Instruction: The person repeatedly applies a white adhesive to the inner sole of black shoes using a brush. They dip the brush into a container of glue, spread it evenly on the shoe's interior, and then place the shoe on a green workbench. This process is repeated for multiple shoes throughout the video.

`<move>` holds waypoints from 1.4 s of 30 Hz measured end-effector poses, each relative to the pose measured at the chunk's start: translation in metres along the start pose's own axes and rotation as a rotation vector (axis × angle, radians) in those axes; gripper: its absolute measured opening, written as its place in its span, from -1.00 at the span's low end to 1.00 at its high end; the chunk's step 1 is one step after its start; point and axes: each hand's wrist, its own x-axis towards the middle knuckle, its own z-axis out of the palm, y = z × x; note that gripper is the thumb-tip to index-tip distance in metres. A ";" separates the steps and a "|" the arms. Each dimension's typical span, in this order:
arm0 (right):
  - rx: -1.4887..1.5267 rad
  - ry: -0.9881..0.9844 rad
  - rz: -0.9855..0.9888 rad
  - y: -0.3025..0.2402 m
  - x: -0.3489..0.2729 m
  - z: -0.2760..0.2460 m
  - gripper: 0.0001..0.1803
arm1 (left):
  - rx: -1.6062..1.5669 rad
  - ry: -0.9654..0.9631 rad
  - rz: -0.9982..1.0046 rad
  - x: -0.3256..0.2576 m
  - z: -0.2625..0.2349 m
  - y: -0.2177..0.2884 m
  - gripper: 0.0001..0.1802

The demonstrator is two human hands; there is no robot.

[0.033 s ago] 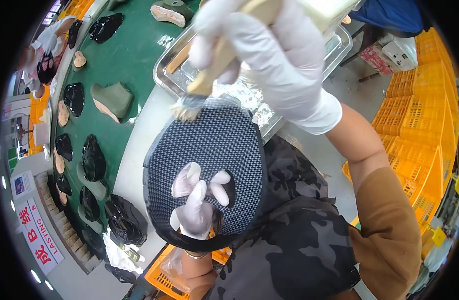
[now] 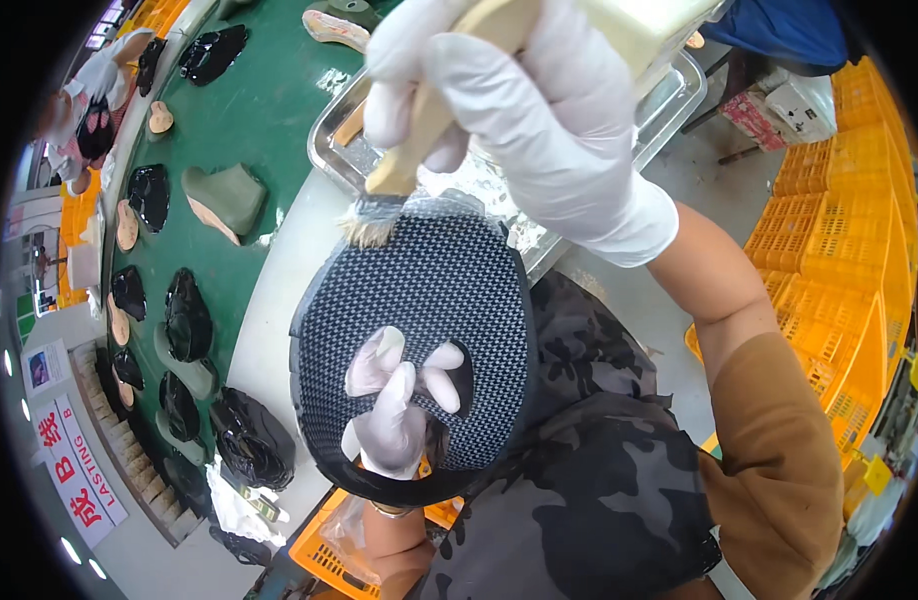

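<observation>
Supporting left hand (image 2: 394,430): fingers are grasping the woven piece (image 2: 409,290) near its near rim; loosening could let it twist.
Woven piece: it is resting between both hands, near centre, and could buckle if bristles are pressing hard.
Far right hand (image 2: 539,130): fingers are clenching the brush (image 2: 391,180); a tilting wrist could smear the far rim unevenly.
Metal tray (image 2: 322,150): it is sitting beyond; a swinging piece could knock it.
Green table (image 2: 279,130): it is lying far left; overloaded bristles could be dripping there.

Brush handle (image 2: 425,128) partly behind fingers (image 2: 477,82)
</observation>
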 end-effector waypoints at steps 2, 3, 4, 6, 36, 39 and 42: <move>-0.013 -0.017 0.010 0.005 0.002 -0.002 -0.87 | -0.026 -0.005 0.026 -0.003 -0.004 -0.003 -0.61; 0.089 0.047 0.025 0.015 -0.006 -0.003 -0.87 | -0.038 -0.010 0.039 -0.003 -0.005 -0.003 -0.62; -0.072 0.026 0.020 0.014 -0.010 -0.010 -0.82 | -0.057 0.021 0.054 -0.005 -0.006 -0.003 -0.62; -0.214 0.091 0.056 0.006 -0.021 -0.021 -0.79 | -0.098 0.046 0.066 -0.003 -0.005 -0.004 -0.62; -0.240 0.294 0.055 -0.020 -0.037 -0.013 -0.85 | 0.420 0.362 0.745 0.052 0.031 -0.043 -0.49; -0.341 0.189 -0.057 -0.004 -0.037 -0.018 -0.84 | 0.444 0.364 0.808 0.062 0.029 -0.043 -0.61; -0.417 0.078 0.164 -0.018 -0.046 -0.021 -0.82 | 0.467 0.424 0.701 0.071 0.028 -0.039 -0.50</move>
